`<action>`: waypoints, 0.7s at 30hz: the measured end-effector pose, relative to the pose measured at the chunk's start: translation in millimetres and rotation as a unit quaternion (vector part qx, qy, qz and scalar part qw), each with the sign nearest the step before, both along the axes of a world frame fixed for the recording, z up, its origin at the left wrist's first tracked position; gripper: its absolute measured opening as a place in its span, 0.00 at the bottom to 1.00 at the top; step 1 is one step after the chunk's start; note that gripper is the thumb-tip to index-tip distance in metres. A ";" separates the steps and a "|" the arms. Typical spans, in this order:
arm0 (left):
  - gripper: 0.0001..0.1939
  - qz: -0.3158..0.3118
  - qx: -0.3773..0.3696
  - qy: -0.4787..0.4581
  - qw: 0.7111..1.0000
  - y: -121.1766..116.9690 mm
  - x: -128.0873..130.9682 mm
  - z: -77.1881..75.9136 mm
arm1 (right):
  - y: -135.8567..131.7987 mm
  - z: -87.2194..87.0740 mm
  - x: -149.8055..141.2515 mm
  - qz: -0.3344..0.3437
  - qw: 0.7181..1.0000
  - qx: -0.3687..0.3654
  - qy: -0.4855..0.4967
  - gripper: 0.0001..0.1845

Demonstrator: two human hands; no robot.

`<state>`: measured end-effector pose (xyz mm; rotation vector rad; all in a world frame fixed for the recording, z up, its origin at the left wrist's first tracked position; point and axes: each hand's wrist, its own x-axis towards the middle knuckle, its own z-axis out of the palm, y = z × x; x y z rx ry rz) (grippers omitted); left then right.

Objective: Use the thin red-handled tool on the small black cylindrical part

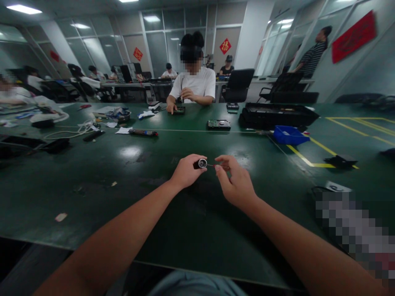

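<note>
My left hand (186,169) is closed around a short black cylinder with a silver ring at its end (202,163). That round end faces me and has dark openings inside; I cannot tell its exact kind. Just to the right, my right hand (237,181) pinches a thin rod with a reddish part (211,165) between thumb and fingers. The rod points left and its tip is at the cylinder's ringed end. Whether it is a small screwdriver or a wire is too small to tell. Both hands are above the green table (197,222).
Across the table a person (194,88) handles a small device. A hard drive (219,124), a blue bin (290,135) and a black tray (277,117) lie beyond my hands. A dark tool (143,132) and a white cable (72,130) are at the left.
</note>
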<state>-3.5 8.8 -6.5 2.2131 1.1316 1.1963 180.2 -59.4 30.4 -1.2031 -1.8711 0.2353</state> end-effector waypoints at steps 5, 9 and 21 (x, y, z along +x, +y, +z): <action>0.19 0.002 0.003 0.000 1.000 0.1 -0.3 0.7 | 12.2 -4.5 2.5 -0.014 0.980 -0.056 0.193 0.13; 0.18 -0.017 0.016 0.002 1.000 -0.5 -0.6 1.8 | 18.3 -6.9 1.6 0.001 0.952 -0.087 0.293 0.15; 0.18 -0.010 0.019 0.001 1.000 -3.6 1.0 5.2 | 16.7 -5.2 3.7 -0.028 0.964 -0.054 0.259 0.15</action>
